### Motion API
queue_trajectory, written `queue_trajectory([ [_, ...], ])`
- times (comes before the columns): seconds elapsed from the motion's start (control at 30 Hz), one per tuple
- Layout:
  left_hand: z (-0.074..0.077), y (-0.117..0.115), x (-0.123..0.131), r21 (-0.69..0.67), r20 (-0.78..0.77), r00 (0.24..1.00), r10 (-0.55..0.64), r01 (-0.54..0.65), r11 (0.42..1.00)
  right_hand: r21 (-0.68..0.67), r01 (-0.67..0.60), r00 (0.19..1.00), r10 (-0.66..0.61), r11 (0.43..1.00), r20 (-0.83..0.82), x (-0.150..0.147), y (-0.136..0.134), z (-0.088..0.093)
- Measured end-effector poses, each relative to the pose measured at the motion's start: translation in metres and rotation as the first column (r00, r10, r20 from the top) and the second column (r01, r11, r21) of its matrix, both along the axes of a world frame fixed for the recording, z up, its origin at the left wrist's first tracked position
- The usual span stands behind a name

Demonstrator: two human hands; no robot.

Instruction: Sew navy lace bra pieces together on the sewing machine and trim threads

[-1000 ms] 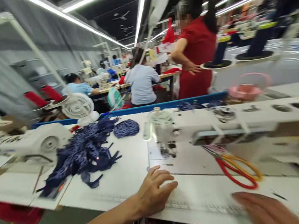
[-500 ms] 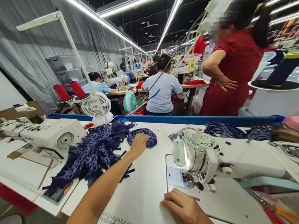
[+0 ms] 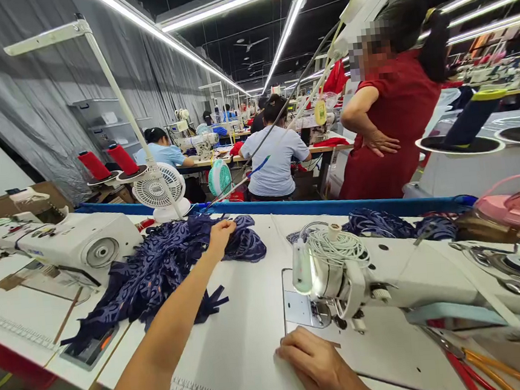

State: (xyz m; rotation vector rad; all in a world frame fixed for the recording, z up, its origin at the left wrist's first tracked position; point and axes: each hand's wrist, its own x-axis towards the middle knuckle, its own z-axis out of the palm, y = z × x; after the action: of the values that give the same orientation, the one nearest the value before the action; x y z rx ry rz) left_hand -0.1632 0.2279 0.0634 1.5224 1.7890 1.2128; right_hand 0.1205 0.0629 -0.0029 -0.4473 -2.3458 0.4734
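Observation:
My left hand [image 3: 222, 233] reaches far across the table, its fingers closed on a coiled bundle of navy patterned fabric [image 3: 251, 244]. This bundle meets the right side of a larger heap of navy patterned fabric pieces [image 3: 157, 268] with loose dark strips. My right hand [image 3: 311, 360] rests on the white tabletop with curled, closed fingers, and no item shows in it. Just beyond that hand is the needle plate [image 3: 304, 308] of a white sewing machine [image 3: 340, 279]. Coiled pale green cord [image 3: 340, 245] lies on top of the machine head.
A second sewing machine [image 3: 82, 241] stands left, below red thread cones [image 3: 123, 159]. Behind the fabric are a white fan [image 3: 159, 188] and a blue edge strip [image 3: 288, 206]. Orange-handled scissors [image 3: 488, 360] lie right. A person in red [image 3: 395, 128] stands beyond; others sit sewing.
My left hand has moved left toward the heap, drawing the coiled bundle with it; the bundle has spread out of its round shape. My right hand stays on the tabletop. The view has shifted slightly.

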Motion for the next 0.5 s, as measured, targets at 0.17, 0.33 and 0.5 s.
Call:
queue_trajectory([
  [0.17,0.013,-0.071,0.007,0.1,0.106,0.989,-0.105,0.095,0.991,-0.459,0.104,0.978,-0.175,0.882,-0.114,0.0,0.004,-0.003],
  [0.33,-0.034,-0.178,0.066,0.06,0.049,0.958,-0.282,0.279,0.959,-0.913,-0.12,0.938,-0.256,0.391,-0.233,-0.004,0.006,0.005],
  [0.5,-0.041,-0.213,0.088,0.098,-0.184,0.931,-0.314,0.335,0.937,-0.9,-0.127,0.92,-0.29,0.417,-0.264,-0.008,0.002,0.011],
])
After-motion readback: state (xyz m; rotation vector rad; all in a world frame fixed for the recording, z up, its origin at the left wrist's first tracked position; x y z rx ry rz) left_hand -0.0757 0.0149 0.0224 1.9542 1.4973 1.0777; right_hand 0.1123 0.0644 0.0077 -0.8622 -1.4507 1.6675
